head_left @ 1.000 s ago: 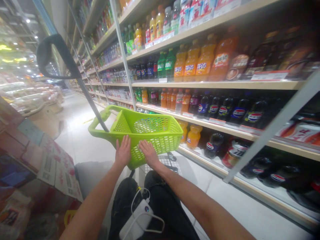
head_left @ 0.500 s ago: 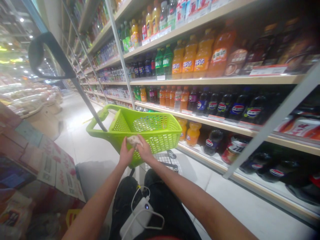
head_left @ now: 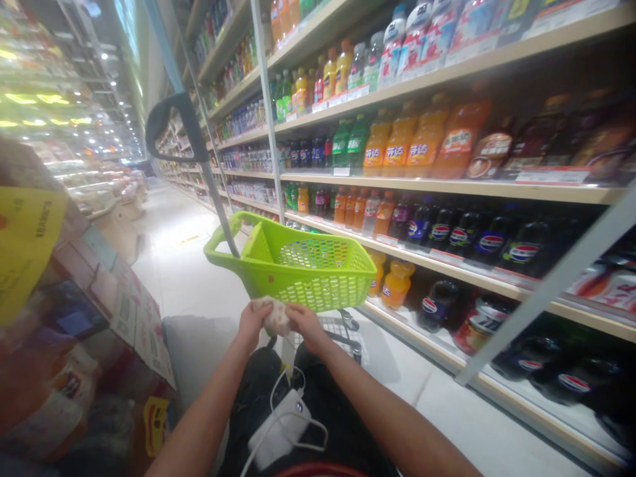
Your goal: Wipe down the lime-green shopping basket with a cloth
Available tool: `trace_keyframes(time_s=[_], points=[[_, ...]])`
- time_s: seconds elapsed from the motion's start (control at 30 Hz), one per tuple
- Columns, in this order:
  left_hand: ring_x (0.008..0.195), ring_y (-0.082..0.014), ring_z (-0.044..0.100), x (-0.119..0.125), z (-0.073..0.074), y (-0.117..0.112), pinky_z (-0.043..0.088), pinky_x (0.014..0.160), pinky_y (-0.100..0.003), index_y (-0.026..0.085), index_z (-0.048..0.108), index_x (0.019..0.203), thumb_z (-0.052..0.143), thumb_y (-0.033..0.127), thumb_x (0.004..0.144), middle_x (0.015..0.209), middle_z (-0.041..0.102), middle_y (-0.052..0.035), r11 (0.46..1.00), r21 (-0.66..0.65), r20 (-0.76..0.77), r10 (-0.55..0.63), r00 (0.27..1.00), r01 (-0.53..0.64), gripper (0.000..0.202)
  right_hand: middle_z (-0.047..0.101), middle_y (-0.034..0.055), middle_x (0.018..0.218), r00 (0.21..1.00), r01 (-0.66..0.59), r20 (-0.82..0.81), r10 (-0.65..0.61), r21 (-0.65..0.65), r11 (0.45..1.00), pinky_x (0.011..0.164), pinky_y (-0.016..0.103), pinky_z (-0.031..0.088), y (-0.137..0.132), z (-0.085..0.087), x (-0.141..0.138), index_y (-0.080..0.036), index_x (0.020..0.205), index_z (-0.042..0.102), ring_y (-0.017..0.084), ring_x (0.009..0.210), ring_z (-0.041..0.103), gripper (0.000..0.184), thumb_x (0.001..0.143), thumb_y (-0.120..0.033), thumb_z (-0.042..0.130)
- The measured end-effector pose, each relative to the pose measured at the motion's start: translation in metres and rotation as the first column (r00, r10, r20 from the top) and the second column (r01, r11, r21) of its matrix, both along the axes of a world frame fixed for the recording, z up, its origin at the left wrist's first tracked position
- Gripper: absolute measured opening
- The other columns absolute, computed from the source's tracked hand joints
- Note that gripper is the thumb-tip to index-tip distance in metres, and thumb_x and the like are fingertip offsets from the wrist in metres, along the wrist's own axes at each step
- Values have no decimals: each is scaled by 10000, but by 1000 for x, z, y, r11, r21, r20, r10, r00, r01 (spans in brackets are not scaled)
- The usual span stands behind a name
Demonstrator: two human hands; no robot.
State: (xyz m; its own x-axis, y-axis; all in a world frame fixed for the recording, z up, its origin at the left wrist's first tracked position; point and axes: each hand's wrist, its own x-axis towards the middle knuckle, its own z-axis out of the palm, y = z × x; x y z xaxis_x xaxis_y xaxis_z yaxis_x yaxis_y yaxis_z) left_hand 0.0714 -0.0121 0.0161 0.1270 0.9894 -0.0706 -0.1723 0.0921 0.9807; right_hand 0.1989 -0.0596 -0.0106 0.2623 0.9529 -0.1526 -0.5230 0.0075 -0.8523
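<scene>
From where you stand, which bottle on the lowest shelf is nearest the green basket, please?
The orange bottle partly behind the basket's right corner; its orange neighbour and dark colas stand farther right.

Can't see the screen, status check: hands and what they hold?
Left hand, right hand both pinching pale wad. Green basket just beyond. Nothing between.

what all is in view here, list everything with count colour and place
basket trolley: one, lime green, straight ahead in the aisle
trolley handle: one, black, raised at upper left
pale wad: one, off-white, between both hands
soda bottles: many, orange, right shelf
cola bottles: many, dark, shelf below
boxes: several, printed, stacked at left
corded device: one, white, on the lap
left hand: one, bare, fingers closed on pale wad
right hand: one, bare, fingers closed on pale wad
</scene>
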Motion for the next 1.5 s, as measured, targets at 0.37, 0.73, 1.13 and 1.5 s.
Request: trace_keyframes(time_s=[0.37,0.73,1.13,1.5], points=[[598,-100,556,-14,4,-29,446,591,-228,168,565,782,729,222,473,646,618,34,975,161,19,150,989,-151,353,688,20,917,912,63,396,-110,130,990,763,312,487,-11,20,-36,-220,904,666,193,869,618,317,646,-384,582],[610,-122,597,-8,11,-52,451,593,-241,114,612,808,770,264,491,720,664,-32,971,-92,276,-189,943,221,385,658,9,696,916,257,304,-261,54,965,586,248,454,-13,18,-38,-171,793,649,160,659,585,339,654,-469,567],[613,-115,576,10,-3,-51,455,584,-234,156,570,819,745,248,497,730,635,-7,985,-131,208,-82,975,111,378,675,27,853,919,245,291,-267,111,963,736,283,464,-4,10,-16,-188,835,659,178,800,600,320,638,-414,547],[1002,-189,562,7,-6,-58,393,907,-285,264,607,901,666,128,601,964,654,-4,933,317,-153,227,962,-170,335,675,28,954,936,-1,345,-72,206,978,817,318,460,-19,16,-45,-224,1025,608,205,917,602,363,694,-373,595]])
